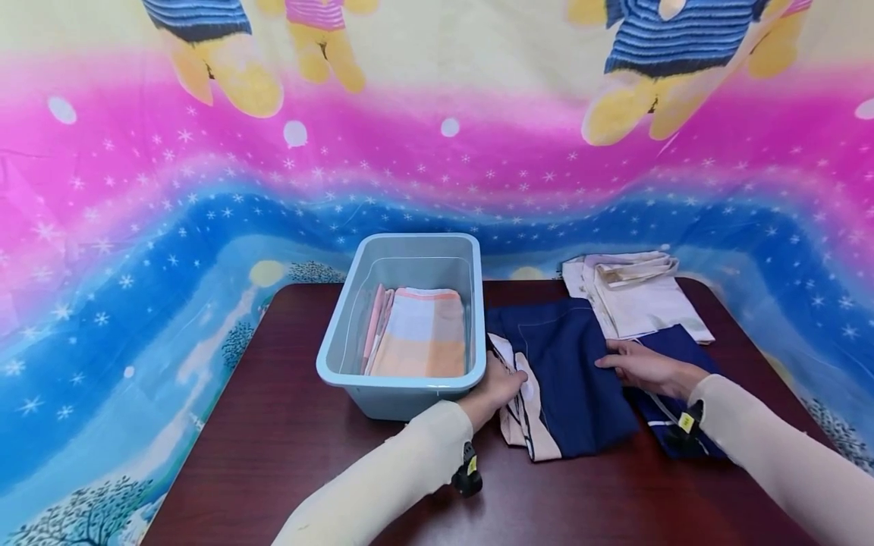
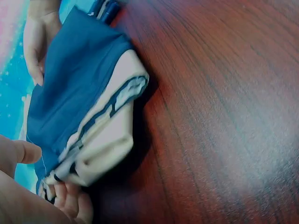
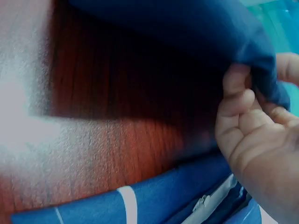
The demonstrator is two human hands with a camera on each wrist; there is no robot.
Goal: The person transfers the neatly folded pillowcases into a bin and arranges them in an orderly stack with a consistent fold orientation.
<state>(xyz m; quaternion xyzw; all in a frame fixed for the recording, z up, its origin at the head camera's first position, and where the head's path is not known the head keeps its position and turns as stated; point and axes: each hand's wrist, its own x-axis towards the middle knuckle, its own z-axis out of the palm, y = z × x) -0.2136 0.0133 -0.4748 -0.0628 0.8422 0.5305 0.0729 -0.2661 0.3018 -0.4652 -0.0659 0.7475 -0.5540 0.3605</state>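
Both hands hold a folded navy cloth (image 1: 570, 364) with a beige and white border, just right of the tub. My left hand (image 1: 495, 387) grips the bordered left side, its thumb on top and its fingers underneath in the left wrist view. The opposite edge is pinched by my right hand (image 1: 649, 368); the right wrist view shows its fingers (image 3: 238, 100) curled beneath the navy fabric (image 3: 201, 32). That side is raised over the table, with shadow under it. A second folded navy cloth (image 1: 676, 345) with white stripes lies below the right hand, partly hidden by it.
A grey-blue plastic tub (image 1: 399, 381) stands left of the cloth, close to my left hand. Inside it are a folded checked cloth (image 1: 419, 337) and pink folded fabric (image 1: 375, 326). White folded cloths (image 1: 642, 303) lie at the table's back right. A patterned curtain (image 1: 437, 167) hangs behind.
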